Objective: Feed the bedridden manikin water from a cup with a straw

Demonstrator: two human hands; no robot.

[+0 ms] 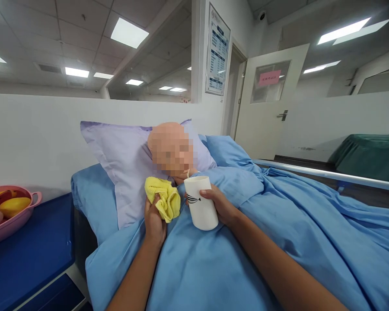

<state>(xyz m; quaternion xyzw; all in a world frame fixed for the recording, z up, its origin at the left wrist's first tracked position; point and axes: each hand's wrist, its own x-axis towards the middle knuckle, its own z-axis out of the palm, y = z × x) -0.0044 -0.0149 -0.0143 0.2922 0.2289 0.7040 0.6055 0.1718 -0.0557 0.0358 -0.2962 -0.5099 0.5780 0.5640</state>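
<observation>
My left hand (154, 220) is closed around a crumpled yellow cloth (164, 198), held just below the chin of a figure lying in bed. My right hand (218, 203) grips a white cup (201, 211) with a black striped print, thumb across its front. The cup is slightly tilted, its top close to the figure's chin. A thin pale straw-like piece (188, 173) shows above the rim, near the blurred mouth. The figure's bald head (168, 129) rests on a lilac pillow (123, 155); whether it is a mannequin I cannot tell. What the cup contains is hidden.
A blue quilt (294, 233) covers the bed, with a pale side rail (327, 174) along its far side. At left, a pink basket (17, 222) of fruit stands on a blue cabinet (48, 229). Behind are an open door (266, 116) and a green-covered object (369, 157).
</observation>
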